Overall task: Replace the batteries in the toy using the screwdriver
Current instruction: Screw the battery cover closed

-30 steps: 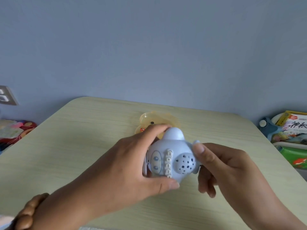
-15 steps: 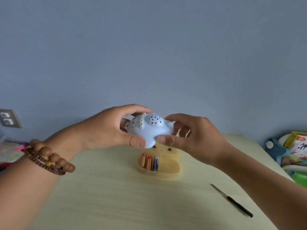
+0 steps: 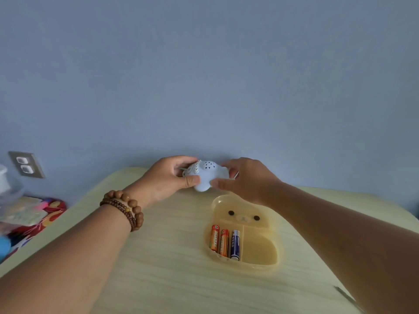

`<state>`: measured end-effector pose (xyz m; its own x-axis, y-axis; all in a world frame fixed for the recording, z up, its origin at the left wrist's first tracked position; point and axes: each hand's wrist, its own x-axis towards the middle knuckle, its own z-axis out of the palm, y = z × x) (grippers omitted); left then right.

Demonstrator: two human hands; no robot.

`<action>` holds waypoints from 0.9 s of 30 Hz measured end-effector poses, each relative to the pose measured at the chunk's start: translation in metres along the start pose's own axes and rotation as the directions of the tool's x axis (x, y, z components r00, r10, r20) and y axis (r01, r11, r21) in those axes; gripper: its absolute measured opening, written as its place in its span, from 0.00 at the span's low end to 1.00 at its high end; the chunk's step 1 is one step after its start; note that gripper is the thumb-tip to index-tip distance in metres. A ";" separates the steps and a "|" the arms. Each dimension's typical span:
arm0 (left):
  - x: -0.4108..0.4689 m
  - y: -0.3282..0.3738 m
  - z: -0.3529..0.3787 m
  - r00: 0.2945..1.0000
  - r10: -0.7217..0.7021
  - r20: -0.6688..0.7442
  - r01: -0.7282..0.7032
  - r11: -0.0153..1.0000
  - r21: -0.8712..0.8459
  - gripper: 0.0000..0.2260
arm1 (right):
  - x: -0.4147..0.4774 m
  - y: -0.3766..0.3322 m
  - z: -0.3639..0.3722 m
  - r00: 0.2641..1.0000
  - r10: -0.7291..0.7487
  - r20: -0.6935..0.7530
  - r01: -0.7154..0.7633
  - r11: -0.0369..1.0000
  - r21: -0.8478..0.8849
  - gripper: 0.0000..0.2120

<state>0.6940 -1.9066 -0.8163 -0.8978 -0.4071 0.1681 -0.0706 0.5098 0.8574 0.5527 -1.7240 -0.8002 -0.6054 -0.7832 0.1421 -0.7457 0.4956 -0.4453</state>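
Holding the toy point(image 3: 207, 175) up off the table point(image 3: 158, 257), both hands grip it just past the far end of the tray point(image 3: 260, 264). The left hand point(image 3: 167, 180) pinches one side, with its thumb in front and its fingers curled over the top. The right hand point(image 3: 247, 180) pinches the other side in the same way. The speaker holes and the row of buttons face up.

In the tray, three batteries point(image 3: 223, 242) lie side by side in the left part. The right part looks bare.

Near the tray, at the right edge of the view, a thin dark thing lies on the table, mostly hidden by the right arm. It may be the screwdriver, but I cannot tell.

I think the task is only just starting, since no tool is in a hand. I cannot see the battery door. It is likely on the under side.

What could go wrong? The toy is round and smooth, and only fingertips hold it. If one hand lets go to reach for the tool, the toy could slip and drop on the tray and knock the batteries out. They are round, so they could roll off the table. A tiny screw could also fall and get lost if the toy is opened up in the air. Setting the toy down first would be safer.
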 end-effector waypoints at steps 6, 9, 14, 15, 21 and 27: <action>0.006 -0.009 0.004 1.000 0.006 -0.029 -0.005 0.999 0.051 0.24 | 0.008 -0.007 0.006 0.992 0.058 0.117 -0.048 0.996 -0.081 0.19; 0.005 -0.007 0.004 1.000 0.020 -0.007 -0.020 0.997 0.069 0.21 | 0.007 -0.008 0.003 0.989 0.063 0.131 -0.048 0.992 -0.116 0.24; -0.002 -0.003 0.003 0.998 -0.021 0.057 0.015 0.995 0.100 0.24 | -0.017 -0.002 -0.013 0.987 0.106 0.123 -0.098 0.993 -0.067 0.36; -0.004 -0.001 0.002 0.996 -0.044 0.076 0.035 0.993 0.109 0.28 | -0.025 0.002 -0.018 0.986 0.109 0.129 -0.100 0.992 -0.074 0.32; -0.043 0.043 -0.006 0.983 0.123 -0.136 -0.064 0.925 0.375 0.18 | -0.061 0.020 -0.031 0.982 0.140 0.124 -0.137 0.990 -0.031 0.12; -0.122 0.074 0.026 0.955 0.136 0.263 -0.251 0.844 0.474 0.13 | -0.082 0.018 -0.029 0.993 0.111 0.039 -0.110 0.994 -0.028 0.09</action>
<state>0.7870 -1.8001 -0.7862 -0.9814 -0.1204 0.1497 -0.0407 0.8918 0.4506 0.5804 -1.6401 -0.7946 -0.6733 -0.7372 0.0574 -0.6821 0.5892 -0.4332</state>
